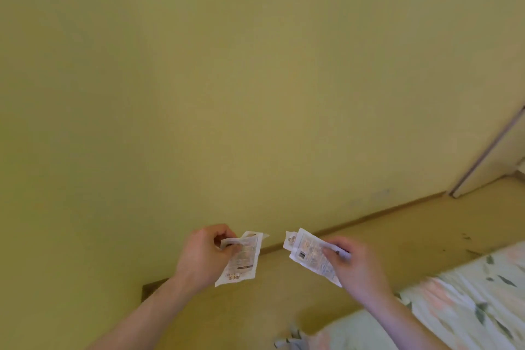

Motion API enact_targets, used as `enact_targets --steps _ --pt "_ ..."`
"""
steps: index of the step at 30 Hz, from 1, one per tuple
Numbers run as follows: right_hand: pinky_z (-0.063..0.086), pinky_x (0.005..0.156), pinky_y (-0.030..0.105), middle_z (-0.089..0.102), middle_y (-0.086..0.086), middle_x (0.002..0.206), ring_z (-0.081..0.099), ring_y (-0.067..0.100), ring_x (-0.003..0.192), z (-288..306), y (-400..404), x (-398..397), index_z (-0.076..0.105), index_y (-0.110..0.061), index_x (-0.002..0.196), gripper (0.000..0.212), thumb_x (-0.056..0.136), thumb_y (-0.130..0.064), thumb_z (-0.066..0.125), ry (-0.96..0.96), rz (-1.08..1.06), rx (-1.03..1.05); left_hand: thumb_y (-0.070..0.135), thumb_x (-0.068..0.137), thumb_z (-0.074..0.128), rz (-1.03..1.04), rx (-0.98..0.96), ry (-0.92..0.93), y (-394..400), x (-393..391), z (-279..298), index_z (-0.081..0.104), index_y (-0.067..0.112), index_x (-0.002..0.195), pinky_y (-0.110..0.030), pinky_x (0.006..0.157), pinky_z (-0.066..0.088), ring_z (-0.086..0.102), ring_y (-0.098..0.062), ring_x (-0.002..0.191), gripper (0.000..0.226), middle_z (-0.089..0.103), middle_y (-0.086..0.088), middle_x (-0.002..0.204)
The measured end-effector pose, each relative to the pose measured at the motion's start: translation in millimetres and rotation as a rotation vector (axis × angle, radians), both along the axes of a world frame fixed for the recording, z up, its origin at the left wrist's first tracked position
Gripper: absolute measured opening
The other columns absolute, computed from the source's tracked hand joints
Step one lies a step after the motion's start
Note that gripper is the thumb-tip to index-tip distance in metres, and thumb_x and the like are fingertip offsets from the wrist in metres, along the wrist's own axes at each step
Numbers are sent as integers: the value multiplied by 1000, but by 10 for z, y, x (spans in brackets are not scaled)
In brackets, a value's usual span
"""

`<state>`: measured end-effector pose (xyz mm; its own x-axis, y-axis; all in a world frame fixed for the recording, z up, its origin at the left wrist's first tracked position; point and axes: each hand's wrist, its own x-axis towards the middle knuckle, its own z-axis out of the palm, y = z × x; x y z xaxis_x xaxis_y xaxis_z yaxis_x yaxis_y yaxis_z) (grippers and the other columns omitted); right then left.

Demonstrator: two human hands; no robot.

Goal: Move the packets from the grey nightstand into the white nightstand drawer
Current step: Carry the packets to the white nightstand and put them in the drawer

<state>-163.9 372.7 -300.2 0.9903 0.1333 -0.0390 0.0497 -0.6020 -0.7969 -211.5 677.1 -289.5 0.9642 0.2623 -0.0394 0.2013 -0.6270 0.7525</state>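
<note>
Now: the person is carrying packets across the room, some in each hand.
Left hand: the left hand [208, 254] has its fingers and thumb curled round the left packets [241, 258], pinching them near the top.
Right hand: the right hand [353, 267] pinches the right packets [309, 253] with curled fingers; they look like more than one.
Where the packets are: up in the air, in front of the yellow wall [227, 79], above the floor [369, 239].
Nightstands: neither the grey one nor the white one shows here, so I cannot tell how near the drawer is.
Nearby: a bed with a flowery cover [468, 293] is on the right.
How to do it well: I think holding tight matters, because thin packets can slip out. Look down for the drawer, then put them in flat.
</note>
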Motion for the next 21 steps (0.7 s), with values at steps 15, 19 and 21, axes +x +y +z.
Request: enact_targets --steps 15,19,21 --pt "59 64 28 74 -22 81 69 -2 77 -32 -774 1477 75 -33 85 17 98 -27 65 -2 -510 54 20 83 77 -498 -51 6 -1083 2928 106 70 28 72 -24 62 46 59 -4 67 16 68 14 72" --pt "60 66 31 73 -25 82 69 -3 77 -151 -1212 2058 75 -38 86 18 97 -28 65 -4 -625 71 22 82 79 -572 -32 1 -1632 3732 127 70 29 72 -23 63 47 60 -4 70 15 69 15 73" --pt "61 68 34 73 -24 82 69 -2 78 -153 -1439 2316 75 -38 85 18 97 -28 65 10 -677 98 21 82 80 -606 -39 6 -1926 4096 135 71 28 71 -21 62 46 61 -2 70 16 70 15 73"
